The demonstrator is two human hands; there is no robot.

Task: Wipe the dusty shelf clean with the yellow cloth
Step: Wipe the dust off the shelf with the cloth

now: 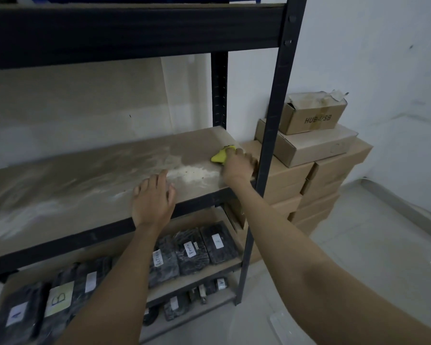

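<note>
The right hand (pixel 237 165) presses the yellow cloth (pixel 220 156) flat on the dusty shelf (pixel 85 175), near its right end, just beside the black front post (pixel 271 125); the fingers are closed over the cloth, and only its left part shows. A pile of white dust (pixel 194 173) lies just left of this hand. The left hand (pixel 152 199) rests on the front edge of the shelf with the fingers spread, holding nothing. Black wrapped packs (pixel 192 250) with white labels lie on the lower shelf. Cardboard boxes (pixel 316 150) are stacked beside the rack.
</note>
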